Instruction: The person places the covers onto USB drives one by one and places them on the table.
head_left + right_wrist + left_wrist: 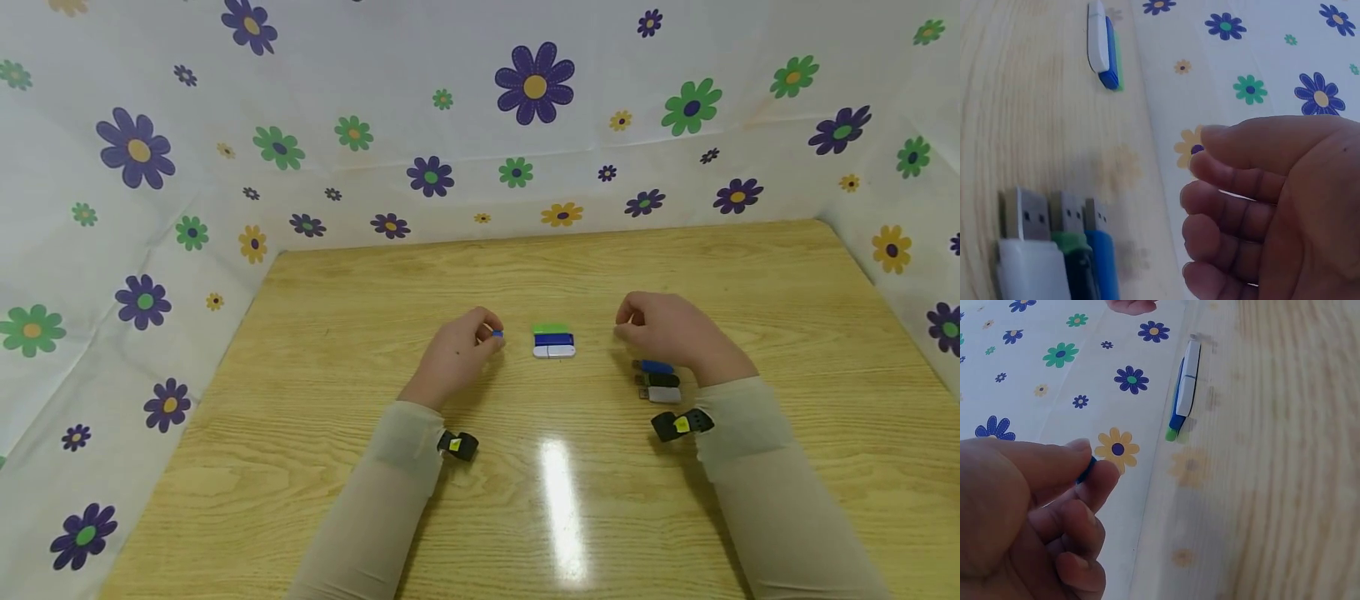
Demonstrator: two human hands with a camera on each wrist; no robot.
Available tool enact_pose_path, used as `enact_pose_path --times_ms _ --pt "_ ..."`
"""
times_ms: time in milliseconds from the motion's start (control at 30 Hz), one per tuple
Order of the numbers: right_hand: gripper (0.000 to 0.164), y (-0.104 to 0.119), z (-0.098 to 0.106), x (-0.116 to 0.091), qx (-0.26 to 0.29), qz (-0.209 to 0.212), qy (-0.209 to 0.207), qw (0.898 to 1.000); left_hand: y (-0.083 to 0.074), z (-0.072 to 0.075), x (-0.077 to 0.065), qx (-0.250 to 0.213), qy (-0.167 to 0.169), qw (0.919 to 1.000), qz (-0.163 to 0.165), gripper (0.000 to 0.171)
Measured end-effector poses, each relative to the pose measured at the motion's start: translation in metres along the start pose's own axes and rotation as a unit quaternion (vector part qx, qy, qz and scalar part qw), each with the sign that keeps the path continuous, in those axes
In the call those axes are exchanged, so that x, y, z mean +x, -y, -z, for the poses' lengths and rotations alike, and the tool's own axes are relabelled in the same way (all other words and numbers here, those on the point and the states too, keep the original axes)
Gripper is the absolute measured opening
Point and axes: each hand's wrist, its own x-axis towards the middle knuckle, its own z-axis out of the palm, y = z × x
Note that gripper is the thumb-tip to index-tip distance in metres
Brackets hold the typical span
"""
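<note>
My left hand (459,354) pinches a small blue cap (1087,470) between thumb and index finger, mostly hidden by them. To its right a white USB stick (555,352), a blue one (553,339) and a green one (551,329) lie in a close stack of rows. My right hand (670,329) hovers with loosely curled fingers, thumb tip close to the index finger, and nothing visible in it. Below it lie three uncapped USB sticks, plugs pointing left: blue (657,367), black-and-green (1075,253) and white (1032,269).
The wooden table (337,333) carries all the sticks. A white flowered cloth (450,125) stands behind and at both sides of it. Black straps (457,445) sit on both wrists. A light reflection runs down the table's front middle.
</note>
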Motion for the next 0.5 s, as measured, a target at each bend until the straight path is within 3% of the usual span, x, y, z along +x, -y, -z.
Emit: enact_pose_path --times_ms 133,500 --pt "0.015 -0.009 0.004 -0.001 -0.014 0.000 0.009 1.000 -0.001 -0.002 0.000 -0.015 0.010 0.9998 0.000 0.014" --pt "0.008 -0.023 0.009 -0.007 -0.029 -0.029 0.126 0.991 -0.002 -0.004 -0.001 -0.018 0.026 0.9995 -0.008 0.015"
